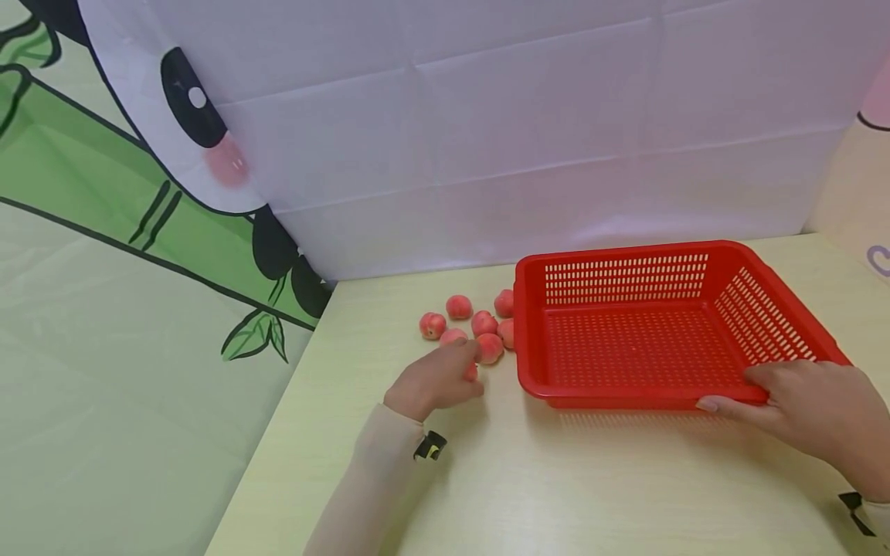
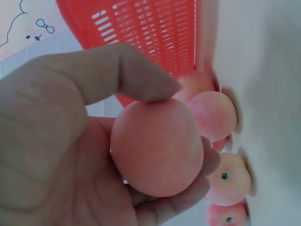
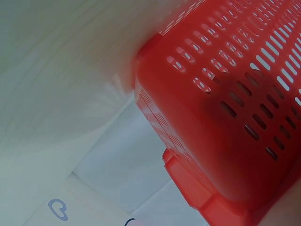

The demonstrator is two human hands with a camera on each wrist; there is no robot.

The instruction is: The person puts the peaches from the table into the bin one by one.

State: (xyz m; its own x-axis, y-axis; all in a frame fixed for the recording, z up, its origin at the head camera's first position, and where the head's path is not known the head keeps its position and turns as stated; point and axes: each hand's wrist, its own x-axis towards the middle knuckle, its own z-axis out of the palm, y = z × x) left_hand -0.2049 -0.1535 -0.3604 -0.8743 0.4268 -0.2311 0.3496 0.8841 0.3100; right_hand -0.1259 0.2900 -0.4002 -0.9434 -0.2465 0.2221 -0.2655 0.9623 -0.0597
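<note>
Peach (image 2: 157, 148) cupped in the left hand (image 1: 436, 380), beside the red basket (image 1: 629, 266).

Thumb and curled fingers closed round one small pink peach, lifted just off the cluster of loose peaches (image 1: 459, 307) lying on the table (image 1: 528, 479) just left of the basket. It looked light, round and soft-skinned, likely to bruise or roll, so a gentle wrap round its middle seemed best. The right hand (image 1: 810, 409) gripped the basket's near rim, thumb along the edge; the perforated plastic looked stiff and light.
</note>
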